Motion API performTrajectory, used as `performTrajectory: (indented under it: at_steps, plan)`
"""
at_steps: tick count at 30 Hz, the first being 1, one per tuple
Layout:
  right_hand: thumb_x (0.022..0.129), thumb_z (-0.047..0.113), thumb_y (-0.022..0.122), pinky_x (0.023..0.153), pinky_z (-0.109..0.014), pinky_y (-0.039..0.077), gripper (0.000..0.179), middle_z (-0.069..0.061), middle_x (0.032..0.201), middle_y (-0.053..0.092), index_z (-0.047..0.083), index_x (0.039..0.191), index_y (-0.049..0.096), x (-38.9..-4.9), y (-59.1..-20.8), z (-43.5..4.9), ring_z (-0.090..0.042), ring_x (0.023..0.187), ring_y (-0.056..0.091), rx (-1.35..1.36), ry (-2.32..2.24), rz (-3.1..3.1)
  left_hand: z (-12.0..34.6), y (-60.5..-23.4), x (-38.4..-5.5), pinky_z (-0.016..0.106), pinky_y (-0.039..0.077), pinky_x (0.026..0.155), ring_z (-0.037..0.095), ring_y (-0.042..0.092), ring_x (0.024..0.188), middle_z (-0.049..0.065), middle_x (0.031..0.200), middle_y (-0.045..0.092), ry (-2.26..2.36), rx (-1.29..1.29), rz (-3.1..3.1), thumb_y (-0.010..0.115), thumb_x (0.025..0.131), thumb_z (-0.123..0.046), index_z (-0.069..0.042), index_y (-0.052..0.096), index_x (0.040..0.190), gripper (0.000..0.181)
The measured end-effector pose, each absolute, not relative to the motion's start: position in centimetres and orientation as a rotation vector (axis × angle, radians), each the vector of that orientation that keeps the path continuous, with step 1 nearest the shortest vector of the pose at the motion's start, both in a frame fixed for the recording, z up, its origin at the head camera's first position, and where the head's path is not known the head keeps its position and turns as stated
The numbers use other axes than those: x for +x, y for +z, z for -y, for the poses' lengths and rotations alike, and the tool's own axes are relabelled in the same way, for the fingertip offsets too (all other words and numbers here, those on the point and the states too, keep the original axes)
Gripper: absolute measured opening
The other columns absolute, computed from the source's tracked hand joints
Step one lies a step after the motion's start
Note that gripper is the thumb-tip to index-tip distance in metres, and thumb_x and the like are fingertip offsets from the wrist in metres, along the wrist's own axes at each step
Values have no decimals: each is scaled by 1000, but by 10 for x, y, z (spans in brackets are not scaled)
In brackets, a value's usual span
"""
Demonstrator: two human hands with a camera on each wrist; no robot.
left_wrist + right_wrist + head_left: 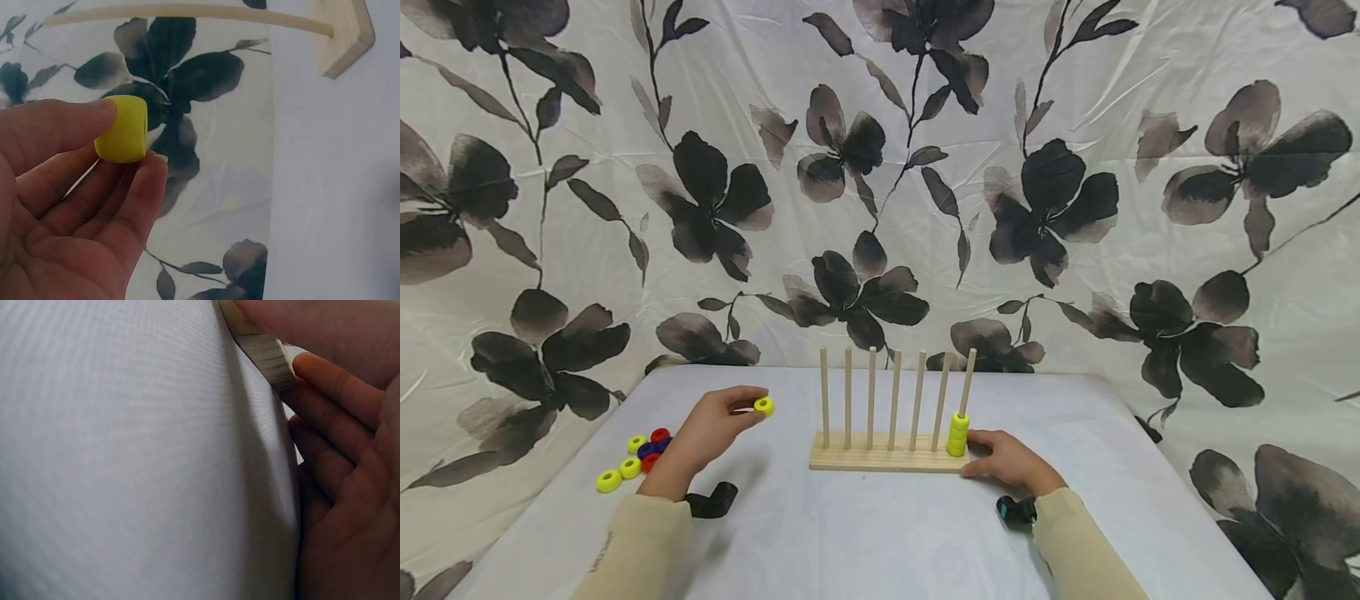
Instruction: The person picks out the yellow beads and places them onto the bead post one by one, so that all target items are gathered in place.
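My left hand [718,423] is raised above the table and pinches a yellow bead [764,406] between thumb and fingertips. The left wrist view shows the bead [125,130] from its side. To the right stands a wooden peg rack [880,458] with several upright pegs in a row. Yellow beads [958,435] are stacked on its rightmost peg, and the other pegs are bare. My right hand [1011,461] holds the right end of the rack's base. In the right wrist view, the base's end [269,359] lies between thumb and fingers.
Loose beads in yellow [609,481], red [660,435] and dark blue [647,450] lie at the table's left, partly behind my left forearm. The white-covered table [850,542] meets a floral cloth [880,208] behind the rack.
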State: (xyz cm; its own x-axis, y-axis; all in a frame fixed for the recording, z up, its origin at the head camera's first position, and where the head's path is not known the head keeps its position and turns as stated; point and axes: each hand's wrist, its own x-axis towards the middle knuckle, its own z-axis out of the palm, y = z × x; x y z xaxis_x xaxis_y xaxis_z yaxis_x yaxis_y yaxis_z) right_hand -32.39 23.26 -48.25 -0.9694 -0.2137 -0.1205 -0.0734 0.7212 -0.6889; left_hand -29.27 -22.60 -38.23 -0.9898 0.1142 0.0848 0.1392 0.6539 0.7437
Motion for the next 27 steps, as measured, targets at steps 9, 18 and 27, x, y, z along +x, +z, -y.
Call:
performTrajectory:
  at_steps: [9, 18, 27]
  plan:
    - [70, 41, 85, 114, -59, 27, 85, -11, 147, 49, 11, 142, 51, -324, -483, -233, -36, 141, 36, -234, -1086, -2727, 211, -375, -290, 49, 50, 99, 33, 59, 119, 16, 131, 60, -1332, -265, 2799, 65, 93, -22, -8, 57, 134, 44]
    - [71, 39, 84, 114, -59, 28, 83, -13, 146, 49, 9, 141, 51, -322, -480, -233, -37, 140, 37, -269, -1086, -2742, 191, -365, -289, 47, 52, 97, 30, 62, 115, 12, 125, 64, -1331, -318, 2779, 67, 92, -21, -9, 60, 131, 42]
    - [72, 37, 84, 114, -58, 29, 80, -13, 145, 50, 10, 140, 52, -319, -478, -233, -37, 140, 38, -297, -1095, -2749, 169, -354, -289, 44, 54, 96, 31, 62, 116, 12, 127, 63, -1384, -368, 2746, 70, 89, -16, -8, 63, 127, 40]
